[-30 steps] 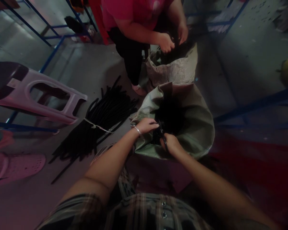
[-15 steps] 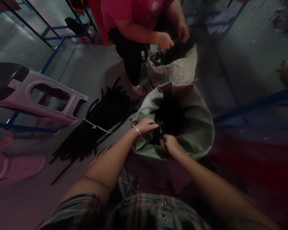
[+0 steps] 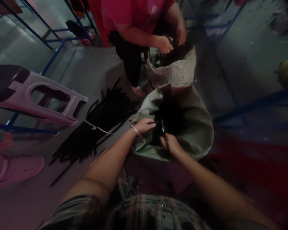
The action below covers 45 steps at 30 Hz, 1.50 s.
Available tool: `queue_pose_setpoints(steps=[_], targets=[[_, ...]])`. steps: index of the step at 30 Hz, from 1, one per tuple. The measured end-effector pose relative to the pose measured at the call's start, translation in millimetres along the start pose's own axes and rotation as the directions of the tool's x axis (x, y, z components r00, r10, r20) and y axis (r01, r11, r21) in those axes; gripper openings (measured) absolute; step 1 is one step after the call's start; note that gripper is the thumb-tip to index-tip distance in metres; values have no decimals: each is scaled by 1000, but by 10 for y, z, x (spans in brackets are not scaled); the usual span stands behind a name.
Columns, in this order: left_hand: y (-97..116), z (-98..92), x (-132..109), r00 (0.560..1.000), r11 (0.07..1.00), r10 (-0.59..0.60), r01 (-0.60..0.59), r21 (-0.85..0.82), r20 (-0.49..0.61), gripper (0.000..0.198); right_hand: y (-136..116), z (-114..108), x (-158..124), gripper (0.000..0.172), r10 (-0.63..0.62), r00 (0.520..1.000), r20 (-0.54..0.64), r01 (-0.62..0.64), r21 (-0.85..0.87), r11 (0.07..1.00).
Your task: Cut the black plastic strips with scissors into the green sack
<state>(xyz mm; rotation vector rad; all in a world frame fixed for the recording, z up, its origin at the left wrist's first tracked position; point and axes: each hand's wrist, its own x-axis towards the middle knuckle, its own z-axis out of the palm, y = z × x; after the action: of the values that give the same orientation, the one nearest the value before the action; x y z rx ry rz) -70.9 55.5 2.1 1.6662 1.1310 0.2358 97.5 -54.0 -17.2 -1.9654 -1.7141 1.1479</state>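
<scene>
Both my hands work at the mouth of a grey-green woven sack (image 3: 196,127) that holds dark black pieces. My left hand (image 3: 145,125), with a bracelet on its wrist, is closed on a black piece at the sack's near rim. My right hand (image 3: 171,143) is closed round black scissors (image 3: 163,134) whose blades point into the sack. What lies deeper in the sack is too dark to make out.
A person in a pink shirt (image 3: 134,12) sits opposite, both hands in a second sack (image 3: 175,68). A tied bundle of black tubes (image 3: 100,123) lies on the floor to the left, beside a tipped plastic stool (image 3: 38,99), pink sandals (image 3: 14,167) and blue rack frames (image 3: 254,105).
My hands have stayed almost still at the sack's rim. The other person's hands have shifted slightly inside the far sack.
</scene>
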Motion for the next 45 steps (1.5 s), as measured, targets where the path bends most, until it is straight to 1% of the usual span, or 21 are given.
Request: queue_pose_setpoints(steps=[3, 6, 8, 11, 15, 21, 24, 27, 30, 33, 38, 40, 42, 45], targets=[[-10, 22, 9, 1000, 1000, -16, 15, -17, -15, 31, -23, -1, -11, 23, -10, 999, 42, 13, -73, 997], [22, 45, 7, 999, 999, -40, 41, 35, -29, 32, -61, -11, -35, 24, -1, 996, 94, 12, -124, 992], [55, 60, -3, 999, 997, -37, 38, 63, -23, 30, -81, -21, -44, 24, 11, 993, 118, 7, -149, 989], [98, 78, -26, 1000, 998, -21, 19, 55, 23, 25, -87, -27, -42, 26, 30, 991, 132, -5, -187, 982], [121, 85, -48, 993, 1000, -20, 19, 11, 112, 24, -65, -20, -33, 29, 35, 991, 133, -7, -205, 979], [124, 70, -49, 990, 1000, 4, -8, 26, 142, 25, -75, -21, -54, 27, 17, 994, 106, 8, -234, 972], [109, 52, -38, 995, 996, 5, -14, 88, 99, 27, -92, -29, -56, 25, 7, 997, 82, 14, -249, 968], [82, 27, -20, 997, 976, 69, -71, 205, 20, 28, -96, -28, -45, 25, 19, 998, 60, -5, -229, 973], [59, 5, -8, 996, 966, 91, -89, 241, 2, 29, -77, -8, -31, 23, 22, 999, 40, -14, -183, 983], [51, -3, -8, 996, 973, 84, -84, 213, 12, 29, -45, 22, -23, 23, 10, 1000, 26, -7, -118, 993], [67, 4, -20, 999, 986, 36, -33, 164, -15, 27, 0, 27, -1, 25, 3, 1000, -2, -3, -2, 1000], [83, 0, -28, 999, 991, 21, -18, 131, -25, 25, 7, 13, 14, 25, 1, 1000, -15, -1, 5, 1000], [101, -8, -36, 1000, 997, 2, 0, 72, -26, 22, 4, -2, 25, 25, 6, 1000, -3, -6, -10, 1000], [122, -11, -46, 999, 997, -39, 40, -59, 19, 18, -18, -16, 19, 23, 7, 999, 36, -6, -46, 999]])
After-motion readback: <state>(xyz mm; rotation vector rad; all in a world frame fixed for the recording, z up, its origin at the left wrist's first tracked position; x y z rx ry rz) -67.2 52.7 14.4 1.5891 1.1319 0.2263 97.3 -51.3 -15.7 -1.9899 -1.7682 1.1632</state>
